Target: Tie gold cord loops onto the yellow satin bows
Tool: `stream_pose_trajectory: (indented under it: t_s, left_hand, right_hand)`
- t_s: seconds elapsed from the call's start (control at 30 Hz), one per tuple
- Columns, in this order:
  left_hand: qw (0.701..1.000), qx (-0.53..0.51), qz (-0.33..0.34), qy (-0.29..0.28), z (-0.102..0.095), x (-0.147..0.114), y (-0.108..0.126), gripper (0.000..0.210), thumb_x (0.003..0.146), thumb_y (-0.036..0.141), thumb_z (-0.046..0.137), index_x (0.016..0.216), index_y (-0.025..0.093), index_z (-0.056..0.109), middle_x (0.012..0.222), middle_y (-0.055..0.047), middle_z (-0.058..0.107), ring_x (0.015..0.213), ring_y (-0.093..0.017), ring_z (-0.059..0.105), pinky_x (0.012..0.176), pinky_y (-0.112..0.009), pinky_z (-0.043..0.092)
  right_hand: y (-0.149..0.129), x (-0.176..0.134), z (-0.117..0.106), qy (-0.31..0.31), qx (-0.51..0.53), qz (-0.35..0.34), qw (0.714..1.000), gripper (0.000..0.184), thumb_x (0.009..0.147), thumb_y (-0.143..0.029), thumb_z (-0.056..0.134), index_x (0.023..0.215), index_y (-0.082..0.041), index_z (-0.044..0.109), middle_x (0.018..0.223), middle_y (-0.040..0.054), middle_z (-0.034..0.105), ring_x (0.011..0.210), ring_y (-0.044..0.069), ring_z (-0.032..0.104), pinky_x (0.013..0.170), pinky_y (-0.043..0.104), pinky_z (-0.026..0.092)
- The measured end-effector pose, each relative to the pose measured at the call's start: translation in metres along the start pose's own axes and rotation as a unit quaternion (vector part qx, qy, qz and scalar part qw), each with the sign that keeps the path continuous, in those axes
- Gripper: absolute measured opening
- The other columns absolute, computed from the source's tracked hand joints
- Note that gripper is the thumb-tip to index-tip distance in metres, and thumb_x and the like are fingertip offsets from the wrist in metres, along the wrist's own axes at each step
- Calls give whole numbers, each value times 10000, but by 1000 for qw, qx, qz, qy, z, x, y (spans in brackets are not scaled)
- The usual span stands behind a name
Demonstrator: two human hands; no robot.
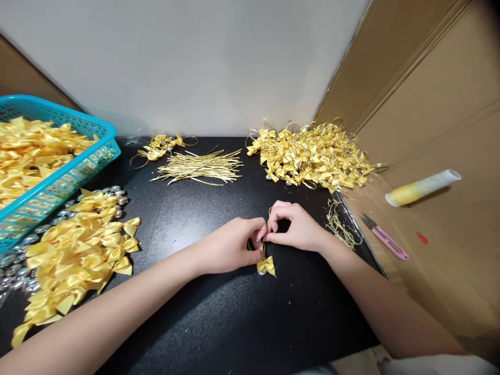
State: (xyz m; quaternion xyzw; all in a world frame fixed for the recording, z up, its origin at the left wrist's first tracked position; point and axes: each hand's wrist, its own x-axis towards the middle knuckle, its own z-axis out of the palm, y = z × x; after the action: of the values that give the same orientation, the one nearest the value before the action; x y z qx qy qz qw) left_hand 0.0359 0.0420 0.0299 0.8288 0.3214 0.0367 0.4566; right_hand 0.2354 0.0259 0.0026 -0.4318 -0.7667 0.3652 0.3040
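My left hand (244, 240) and my right hand (291, 224) meet over the black table, fingertips pinched close together. Between them runs a thin gold cord, mostly hidden by the fingers. From it hangs a yellow ribbon bow (267, 265) with a small silver bead, just below my left fingertips. Behind my hands lies a bundle of cut gold cords (201, 166). To the right of that is a large heap of yellow bows with looped cords and beads (312, 156). A few similar looped bows (154, 151) rest at the back left.
Loose yellow bows (78, 239) and silver beads (17, 268) lie at left, beside a turquoise basket (58, 182) of bows. Cord scraps (340, 225) lie near the table's right edge. Beyond are pink-handled thread snips (385, 237) and a yellow-white tube (424, 188) on cardboard.
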Motion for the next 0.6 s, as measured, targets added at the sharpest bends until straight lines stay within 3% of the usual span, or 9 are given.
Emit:
stream_pose_trajectory:
  t_s: [0.27, 0.6]
  left_hand:
    - [1000, 0, -15, 4, 0, 1, 0, 138, 733, 160, 580, 691, 193, 453, 685, 38, 610, 600, -117, 528, 568, -231, 339]
    - [999, -16, -43, 9, 1, 2, 0, 233, 687, 149, 590, 619, 196, 371, 616, 62, 564, 568, -100, 498, 535, -222, 315]
  right_hand:
    - [-2, -1, -1, -61, -69, -24, 995, 114, 764, -107, 652, 724, -215, 653, 739, -35, 662, 813, 157, 551, 871, 364, 334]
    - [-5, -2, -3, -100, -104, -30, 989, 192, 804, -100, 603, 798, -246, 727, 782, -16, 683, 853, 168, 551, 877, 384, 292]
